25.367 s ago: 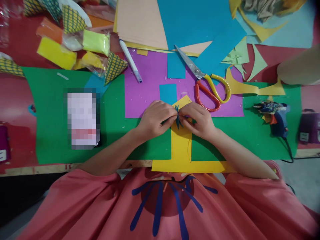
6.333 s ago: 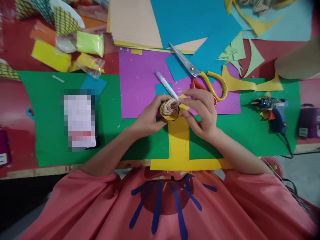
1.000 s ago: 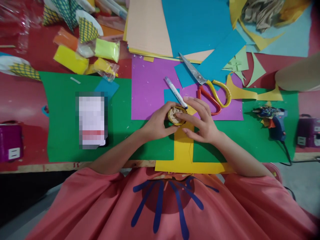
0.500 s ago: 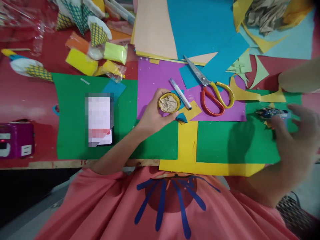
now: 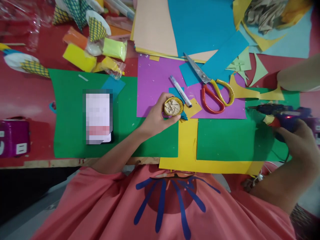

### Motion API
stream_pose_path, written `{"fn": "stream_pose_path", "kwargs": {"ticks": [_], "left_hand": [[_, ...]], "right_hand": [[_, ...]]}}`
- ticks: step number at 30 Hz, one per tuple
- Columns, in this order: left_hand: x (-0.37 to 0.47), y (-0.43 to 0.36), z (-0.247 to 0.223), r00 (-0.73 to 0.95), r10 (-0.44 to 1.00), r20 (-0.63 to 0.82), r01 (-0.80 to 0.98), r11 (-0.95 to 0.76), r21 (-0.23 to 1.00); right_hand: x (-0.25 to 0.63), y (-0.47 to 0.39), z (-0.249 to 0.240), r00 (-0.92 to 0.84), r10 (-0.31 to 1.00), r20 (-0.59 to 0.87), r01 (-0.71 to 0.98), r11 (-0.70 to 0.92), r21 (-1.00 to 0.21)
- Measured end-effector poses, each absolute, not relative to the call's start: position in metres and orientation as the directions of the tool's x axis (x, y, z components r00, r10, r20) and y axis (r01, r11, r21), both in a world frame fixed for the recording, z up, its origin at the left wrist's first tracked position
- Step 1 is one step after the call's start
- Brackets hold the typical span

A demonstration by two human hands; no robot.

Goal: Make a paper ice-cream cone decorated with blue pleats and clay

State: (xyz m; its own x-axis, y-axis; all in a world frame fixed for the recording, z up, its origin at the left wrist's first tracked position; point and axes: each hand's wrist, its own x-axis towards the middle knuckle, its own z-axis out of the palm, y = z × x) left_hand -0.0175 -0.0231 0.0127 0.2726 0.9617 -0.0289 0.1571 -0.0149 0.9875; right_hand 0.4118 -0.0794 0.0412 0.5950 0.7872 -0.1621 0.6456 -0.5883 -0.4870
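In my left hand (image 5: 157, 116) is a small round yellow cup-like piece (image 5: 173, 106), stuffed with crumpled beige paper and held between thumb and fingers. Its filled opening faces up toward me. Just beyond it lies a capped white marker (image 5: 181, 91) with a dark tip. At the right edge, my right hand (image 5: 301, 141) is wrapped round the grip of a dark blue glue gun (image 5: 291, 115) with a small red light on. The gun's nozzle points left, and its cord hangs below my hand.
Large scissors (image 5: 210, 87) with red and yellow handles lie on the purple sheet (image 5: 155, 80). A phone (image 5: 99, 118) rests on the left green sheet (image 5: 70, 140). Clay packets (image 5: 80, 57), paper scraps (image 5: 257, 93) and a purple box (image 5: 15, 140) surround the work area.
My right hand has closed on the glue gun, which now shows more clearly and lifted. My left hand has shifted slightly right with the yellow cup-like piece.
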Motion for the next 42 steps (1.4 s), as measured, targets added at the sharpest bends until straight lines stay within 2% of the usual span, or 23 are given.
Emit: {"fn": "stream_pose_path", "kwargs": {"ticks": [1, 3, 5, 7, 10, 13, 18, 25, 32, 42], "left_hand": [[-0.018, -0.023, 0.012, 0.262, 0.965, -0.017, 0.16, -0.026, 0.987], [-0.018, -0.023, 0.011, 0.25, 0.968, -0.014, 0.165, -0.028, 0.986], [-0.019, -0.023, 0.011, 0.251, 0.967, -0.041, 0.173, -0.004, 0.985], [-0.019, -0.023, 0.01, 0.26, 0.963, -0.071, 0.188, 0.022, 0.982], [-0.019, -0.023, 0.008, 0.295, 0.951, -0.09, 0.191, 0.034, 0.981], [-0.019, -0.022, 0.004, 0.311, 0.948, -0.073, 0.17, 0.02, 0.985], [-0.022, -0.022, -0.002, 0.29, 0.955, -0.065, 0.187, 0.01, 0.982], [-0.023, -0.021, 0.003, 0.279, 0.957, -0.084, 0.226, 0.019, 0.974], [-0.021, -0.021, 0.001, 0.308, 0.95, -0.06, 0.252, -0.021, 0.967], [-0.021, -0.022, -0.003, 0.319, 0.946, 0.054, 0.336, -0.166, 0.927]], "right_hand": [[0.399, -0.08, 0.049, 0.648, 0.734, -0.203, 0.531, -0.627, -0.57], [0.371, -0.082, 0.061, 0.574, 0.767, -0.286, 0.412, -0.573, -0.708], [0.343, -0.082, 0.067, 0.486, 0.826, -0.285, 0.356, -0.485, -0.799], [0.319, -0.079, 0.068, 0.356, 0.846, -0.397, 0.343, -0.514, -0.786], [0.289, -0.068, 0.064, 0.195, 0.888, -0.417, 0.229, -0.454, -0.861], [0.268, -0.052, 0.062, 0.086, 0.917, -0.39, 0.203, -0.4, -0.894], [0.242, -0.028, 0.059, -0.104, 0.916, -0.388, 0.202, -0.362, -0.91], [0.214, -0.016, 0.055, -0.261, 0.942, -0.209, 0.313, -0.122, -0.942], [0.208, -0.02, 0.051, -0.265, 0.954, -0.14, 0.372, -0.033, -0.928], [0.201, -0.018, 0.049, -0.279, 0.948, -0.152, 0.36, -0.044, -0.932]]}}
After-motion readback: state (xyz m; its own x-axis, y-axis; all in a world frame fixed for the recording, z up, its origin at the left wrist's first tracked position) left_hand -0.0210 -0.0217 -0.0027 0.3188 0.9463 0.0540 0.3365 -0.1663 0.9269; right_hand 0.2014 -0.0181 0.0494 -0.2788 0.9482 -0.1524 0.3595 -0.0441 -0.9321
